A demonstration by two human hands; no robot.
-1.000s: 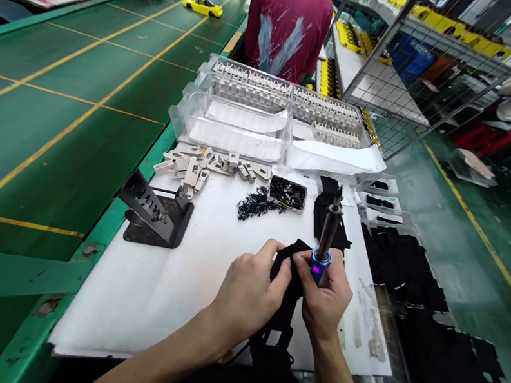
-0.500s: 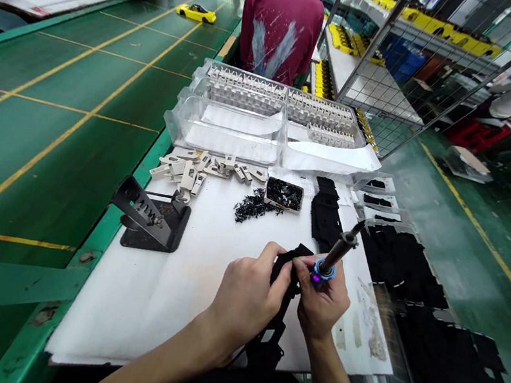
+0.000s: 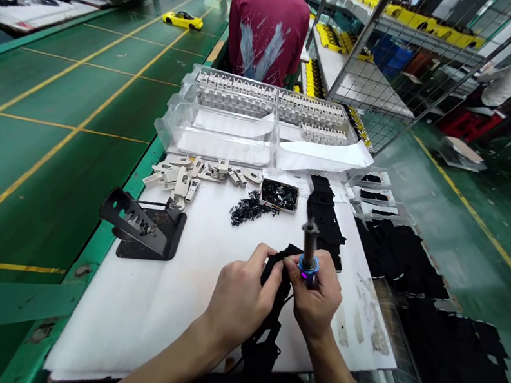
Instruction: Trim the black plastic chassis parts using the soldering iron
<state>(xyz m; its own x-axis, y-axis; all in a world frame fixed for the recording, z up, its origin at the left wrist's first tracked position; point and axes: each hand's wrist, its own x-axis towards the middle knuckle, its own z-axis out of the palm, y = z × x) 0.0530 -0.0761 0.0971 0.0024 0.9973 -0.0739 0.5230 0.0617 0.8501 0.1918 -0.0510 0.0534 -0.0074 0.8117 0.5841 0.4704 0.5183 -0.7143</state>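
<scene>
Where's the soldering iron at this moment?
In the head view, the soldering iron is right of centre, held in the person's right hand, just right of the black strip's upper end.

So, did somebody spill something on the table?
It looks that way: black bits lie in a loose heap right beside the little box, which holds more dark bits. That looks odd, though they may have been put there on purpose. The pale clips lie jumbled too.
</scene>
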